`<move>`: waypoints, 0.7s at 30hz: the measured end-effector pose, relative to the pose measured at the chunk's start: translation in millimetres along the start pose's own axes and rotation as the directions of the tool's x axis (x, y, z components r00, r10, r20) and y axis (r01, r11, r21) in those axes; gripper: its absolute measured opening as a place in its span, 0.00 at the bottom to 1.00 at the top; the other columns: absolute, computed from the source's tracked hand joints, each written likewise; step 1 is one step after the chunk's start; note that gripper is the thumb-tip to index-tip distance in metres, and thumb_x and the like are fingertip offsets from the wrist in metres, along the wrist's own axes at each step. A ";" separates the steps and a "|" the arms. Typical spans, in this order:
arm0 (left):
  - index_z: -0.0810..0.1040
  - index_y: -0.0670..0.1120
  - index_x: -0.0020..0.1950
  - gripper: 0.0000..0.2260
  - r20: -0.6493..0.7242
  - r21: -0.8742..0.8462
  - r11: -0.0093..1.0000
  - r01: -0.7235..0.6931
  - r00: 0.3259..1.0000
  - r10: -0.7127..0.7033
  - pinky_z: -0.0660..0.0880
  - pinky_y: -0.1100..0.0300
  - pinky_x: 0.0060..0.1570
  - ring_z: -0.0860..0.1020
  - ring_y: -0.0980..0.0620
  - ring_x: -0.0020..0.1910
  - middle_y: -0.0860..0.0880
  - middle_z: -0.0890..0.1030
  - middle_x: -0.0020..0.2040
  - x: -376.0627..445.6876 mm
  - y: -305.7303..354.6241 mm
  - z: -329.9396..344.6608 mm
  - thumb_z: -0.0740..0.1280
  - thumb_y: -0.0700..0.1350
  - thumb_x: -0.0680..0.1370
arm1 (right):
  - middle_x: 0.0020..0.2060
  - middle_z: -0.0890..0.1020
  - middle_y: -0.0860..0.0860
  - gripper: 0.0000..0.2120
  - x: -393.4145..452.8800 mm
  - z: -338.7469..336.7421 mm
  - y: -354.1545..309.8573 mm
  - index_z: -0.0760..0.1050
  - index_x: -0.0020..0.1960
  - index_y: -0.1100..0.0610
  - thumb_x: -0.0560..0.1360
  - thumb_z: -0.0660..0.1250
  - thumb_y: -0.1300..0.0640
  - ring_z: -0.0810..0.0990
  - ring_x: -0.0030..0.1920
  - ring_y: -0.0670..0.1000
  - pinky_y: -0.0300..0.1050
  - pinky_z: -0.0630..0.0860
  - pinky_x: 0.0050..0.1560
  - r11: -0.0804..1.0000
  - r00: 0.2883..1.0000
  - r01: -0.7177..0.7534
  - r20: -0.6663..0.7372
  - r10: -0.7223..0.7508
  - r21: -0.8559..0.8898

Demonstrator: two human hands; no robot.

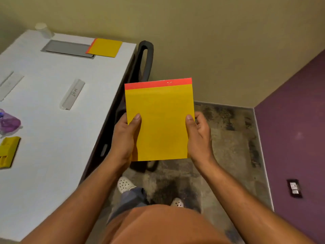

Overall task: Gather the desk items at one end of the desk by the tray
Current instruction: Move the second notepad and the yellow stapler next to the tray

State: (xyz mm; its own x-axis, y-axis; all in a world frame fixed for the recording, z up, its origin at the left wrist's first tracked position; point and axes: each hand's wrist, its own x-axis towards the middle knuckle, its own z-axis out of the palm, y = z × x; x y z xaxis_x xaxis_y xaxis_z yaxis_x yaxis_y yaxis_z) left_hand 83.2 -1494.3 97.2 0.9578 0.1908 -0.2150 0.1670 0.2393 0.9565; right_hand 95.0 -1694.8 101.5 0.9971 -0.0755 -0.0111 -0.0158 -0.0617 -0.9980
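Yellow pad held off the table, over the floor.

On the white table point(52, 155), left to right: a yellow block point(8, 151) and purple item point(9, 123) at the left edge, a clear strip point(73, 94) mid-table, a grey tray point(67, 48) at the far end with a second yellow pad point(105, 48) touching its right end. Right of the table, the left hand point(125, 136) and right hand point(198, 134) clamp the held yellow pad point(160, 120) by its two side edges — thumbs on top.

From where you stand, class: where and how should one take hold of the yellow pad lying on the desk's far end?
Grip the yellow pad by its right edge, coming from the desk's right side: it lies flat, its left, red-bound edge overlapping the grey tray.
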 end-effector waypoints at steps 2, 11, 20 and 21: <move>0.80 0.57 0.65 0.10 0.050 0.030 1.000 -0.002 0.999 0.001 0.82 0.48 0.58 0.86 0.48 0.60 0.52 0.87 0.63 -2.3 -4.3 30.7 0.63 0.47 0.87 | 0.39 0.72 0.57 0.11 -2.5 -31.0 2.1 0.71 0.50 0.60 0.88 0.59 0.55 0.67 0.38 0.54 0.48 0.65 0.40 1.000 0.998 -0.012 -0.061 0.011 -0.009; 0.84 0.62 0.60 0.10 0.176 0.060 0.997 -0.038 0.984 0.027 0.83 0.62 0.49 0.86 0.51 0.58 0.53 0.87 0.61 27.1 -9.3 110.2 0.65 0.49 0.84 | 0.33 0.69 0.40 0.10 25.8 -96.6 13.3 0.71 0.47 0.52 0.87 0.60 0.54 0.63 0.33 0.43 0.37 0.62 0.33 0.999 0.977 -0.002 -0.213 -0.008 -0.044; 0.81 0.55 0.63 0.10 0.116 0.024 0.999 -0.031 0.993 0.028 0.82 0.66 0.47 0.87 0.54 0.56 0.55 0.88 0.59 129.7 -10.5 158.9 0.63 0.45 0.87 | 0.39 0.68 0.61 0.13 142.2 -108.2 16.3 0.70 0.53 0.65 0.87 0.59 0.54 0.65 0.39 0.49 0.48 0.64 0.41 0.994 0.977 -0.018 -0.215 -0.007 -0.112; 0.80 0.54 0.64 0.10 0.114 0.009 0.999 -0.031 0.993 0.030 0.82 0.66 0.47 0.87 0.54 0.56 0.55 0.88 0.59 144.1 -7.0 165.1 0.62 0.44 0.87 | 0.39 0.67 0.62 0.13 160.5 -108.5 15.3 0.69 0.52 0.65 0.87 0.59 0.54 0.64 0.39 0.50 0.48 0.63 0.41 0.993 0.978 -0.026 -0.210 0.000 -0.118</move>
State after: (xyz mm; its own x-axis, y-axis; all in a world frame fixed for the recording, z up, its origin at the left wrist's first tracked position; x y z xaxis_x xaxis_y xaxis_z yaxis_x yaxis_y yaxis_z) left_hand 258.7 -1625.7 92.1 0.9828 0.0878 -0.1625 0.1393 0.2251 0.9643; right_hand 246.7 -1815.8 91.3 0.9591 -0.2832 0.0019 -0.0504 -0.1772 -0.9829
